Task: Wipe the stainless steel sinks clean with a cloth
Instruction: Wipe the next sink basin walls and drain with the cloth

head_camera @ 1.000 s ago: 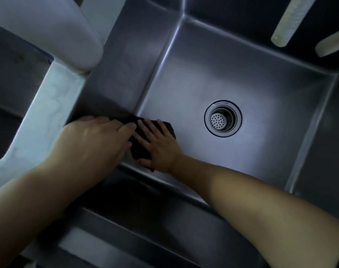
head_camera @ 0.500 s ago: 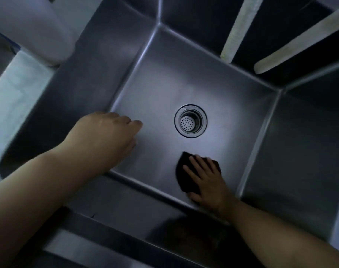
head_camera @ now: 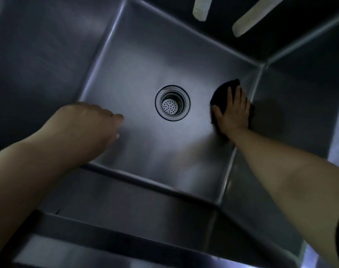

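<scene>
Two hands are down in one sink (head_camera: 126,55), and you use them differently. Your left hand (head_camera: 91,124) hangs loosely curled with nothing in it, above the basin floor near the left wall, probably just for balance as you lean in. To its right, the drain (head_camera: 172,103) sits mid-floor with its perforated strainer basket; the basin otherwise looks empty, and standing water is not evident. Further right, your right hand (head_camera: 233,113) lies flat, fingers spread, pressing the dark cloth (head_camera: 222,91) onto the floor against the right wall, so the palm's pressure scrubs that corner seam.
</scene>
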